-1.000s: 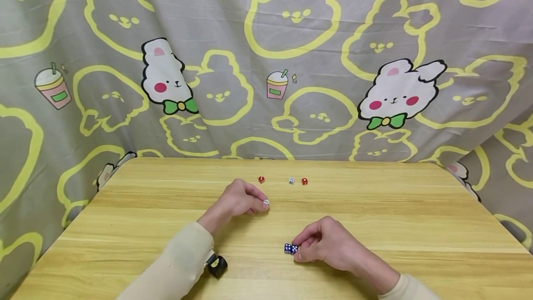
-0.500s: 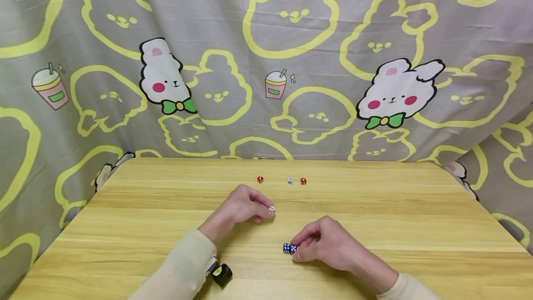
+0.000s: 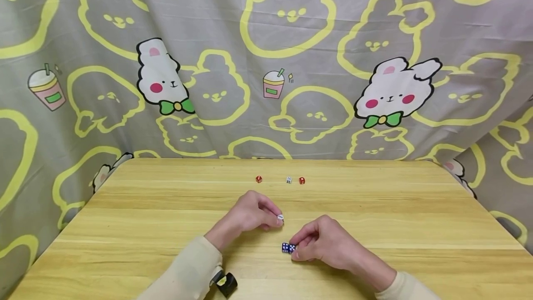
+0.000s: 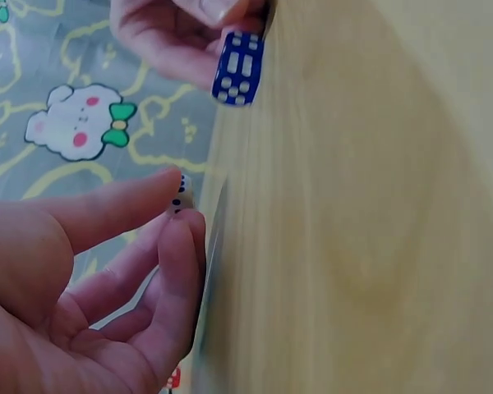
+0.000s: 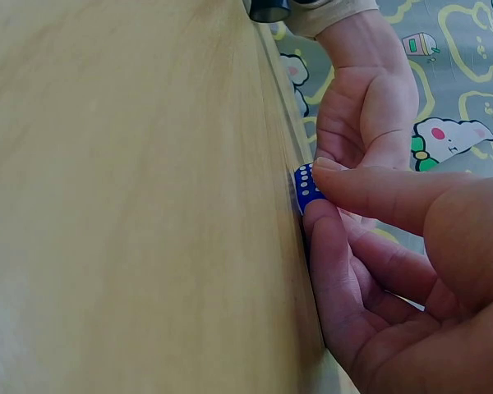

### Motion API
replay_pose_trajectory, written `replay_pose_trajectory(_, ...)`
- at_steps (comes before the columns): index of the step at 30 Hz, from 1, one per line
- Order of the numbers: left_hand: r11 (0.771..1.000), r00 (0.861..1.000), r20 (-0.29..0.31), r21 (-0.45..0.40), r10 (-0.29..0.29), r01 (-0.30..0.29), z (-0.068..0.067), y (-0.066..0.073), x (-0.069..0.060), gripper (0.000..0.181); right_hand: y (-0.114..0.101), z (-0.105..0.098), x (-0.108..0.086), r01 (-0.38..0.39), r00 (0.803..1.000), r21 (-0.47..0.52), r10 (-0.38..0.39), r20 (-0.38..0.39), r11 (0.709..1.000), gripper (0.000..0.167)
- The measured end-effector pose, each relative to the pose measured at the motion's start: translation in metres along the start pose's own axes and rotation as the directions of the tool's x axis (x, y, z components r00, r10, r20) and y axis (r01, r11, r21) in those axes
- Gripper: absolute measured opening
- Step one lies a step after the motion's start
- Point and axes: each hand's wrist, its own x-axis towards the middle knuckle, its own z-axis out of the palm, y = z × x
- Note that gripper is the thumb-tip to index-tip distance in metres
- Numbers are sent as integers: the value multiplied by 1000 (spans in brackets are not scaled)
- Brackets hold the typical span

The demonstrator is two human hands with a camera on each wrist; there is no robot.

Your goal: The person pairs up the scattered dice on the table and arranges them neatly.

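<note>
Seemingly, the step is grouping; the left hand [image 3: 255,212] pinches a white die [image 3: 280,217] near two touching blue dice [image 3: 285,247] on the bench [image 3: 374,198]; the right hand [image 3: 325,240] has fingers closed upon one; next probably calls for gentle placing alongside.

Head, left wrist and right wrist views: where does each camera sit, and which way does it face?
Head: worn on the head, facing forward and down at the table; left hand, right hand and sleeves show.
Left wrist: worn there, facing the white die the left hand pinches; right hand at the top.
Right wrist: worn there, facing the blue dice the right hand grips; left hand beyond.
Shared: both wrist views show both hands, blue dice and patterned cloth.
</note>
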Motion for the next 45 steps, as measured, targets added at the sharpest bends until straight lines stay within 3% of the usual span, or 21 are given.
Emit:
replay_pose_trajectory(15,998,1000,13,60,23,-24,12,1,-1,13,0,0,0,-5,1000,-1,5,6,1000,21)
replay_pose_trajectory(45,995,1000,22,102,3,-5,11,1,-2,17,0,1,0,-22,1000,22,22,-7,1000,19)
